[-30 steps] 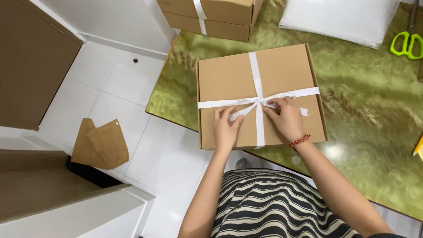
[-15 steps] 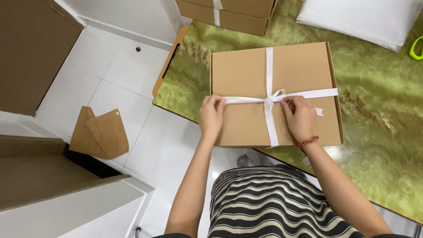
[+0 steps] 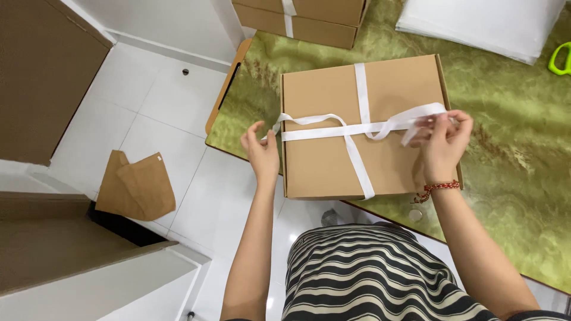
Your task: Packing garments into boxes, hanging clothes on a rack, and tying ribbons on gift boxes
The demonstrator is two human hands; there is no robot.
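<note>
A flat brown cardboard box (image 3: 321, 166) lies on a green marbled tabletop (image 3: 511, 172), crossed by a white ribbon (image 3: 361, 89) knotted near its middle. My left hand (image 3: 262, 151) pinches one ribbon end just off the box's left edge. At the right edge my right hand (image 3: 443, 142), with a red bracelet on the wrist, pinches the other ribbon end. The two ends are stretched apart sideways.
Another ribbon-tied brown box (image 3: 303, 18) stands at the table's far edge, with white sheets (image 3: 482, 24) and a green-handled tool (image 3: 559, 59) at the far right. A brown paper bag (image 3: 134, 187) lies on the white tiled floor; large cardboard pieces (image 3: 41, 77) stand left.
My hands went from the knot at the box's middle outward to its left and right edges, drawing the ribbon ends apart. The view also shifted left.
</note>
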